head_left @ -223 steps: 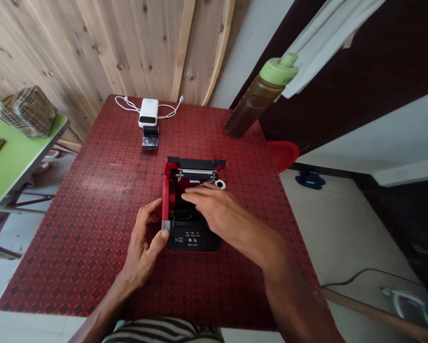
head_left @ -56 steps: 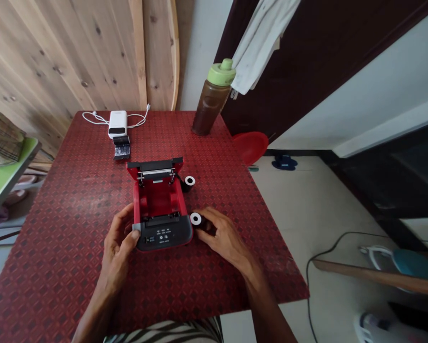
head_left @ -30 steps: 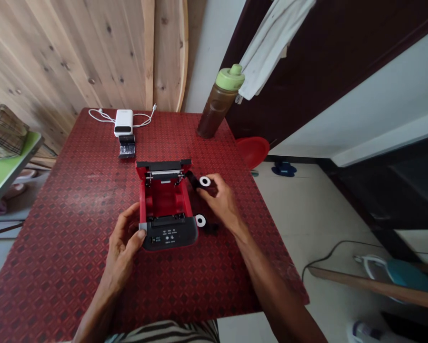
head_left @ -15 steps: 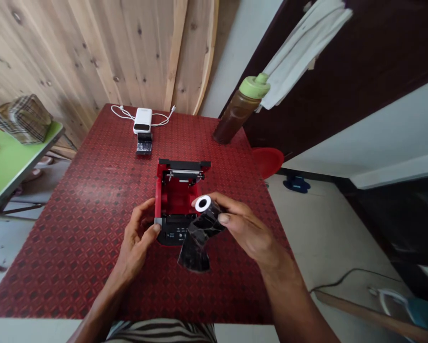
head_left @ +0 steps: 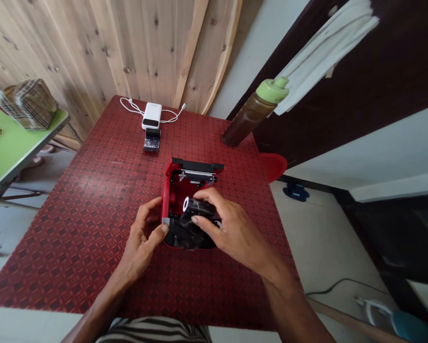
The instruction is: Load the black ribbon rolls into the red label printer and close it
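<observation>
A red and black label printer [head_left: 165,202] stands on the table with its lid raised and its inside exposed. My left hand [head_left: 142,238] grips the printer's left side, thumb at the front corner and fingers along the wall. Between the thumb and fingers of my right hand [head_left: 233,226] is a roll of glossy black film [head_left: 201,208] with a white core end facing left. The roll lies nearly level, over the printer's open bay. A loose tail of the film hangs across the printer's front panel and covers most of its buttons.
On the red patterned table [head_left: 92,228] are a white power bank [head_left: 152,116] with cables, a small black film roll [head_left: 152,139] and a brown bottle [head_left: 244,119] with a green cap. Left is a green table [head_left: 6,157] with a plaid bag [head_left: 33,105]. A red stool [head_left: 274,166] stands at right.
My right hand has brought the roll leftward over the printer's bay and turned it from tilted to nearly level. The film tail now lies over the front panel. My left hand keeps its hold.
</observation>
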